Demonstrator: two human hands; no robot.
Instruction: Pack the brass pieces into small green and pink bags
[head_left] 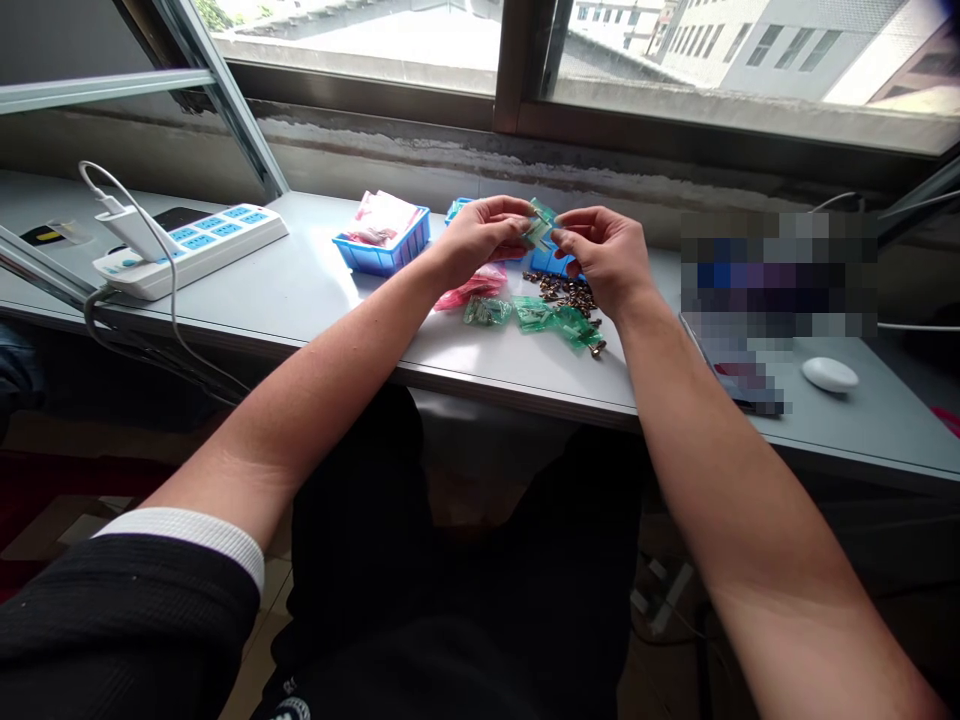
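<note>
Both hands pinch a small green plastic bag [539, 228] in front of me, raised over the table. My left hand [487, 232] grips its left side, and my right hand [606, 255] has the right side between thumb and fingers. What lies inside the bag is too small to make out. Below are more green bags [574, 325], a clear bag of small parts [487, 311] and a stack of pink bags [474, 287]. A pile of bronze-coloured metal pieces [562, 292] lies beside them, partly hidden by my right hand. Behind my hands stands a blue bin [551, 262].
Left of my hands, another blue bin [386, 258] holds pink and white bags. A white power strip [202, 245] with cables lies at the far left. On the right are a blurred-out device [742, 375] and a white mouse [829, 375]. The table edge [525, 392] runs before my lap.
</note>
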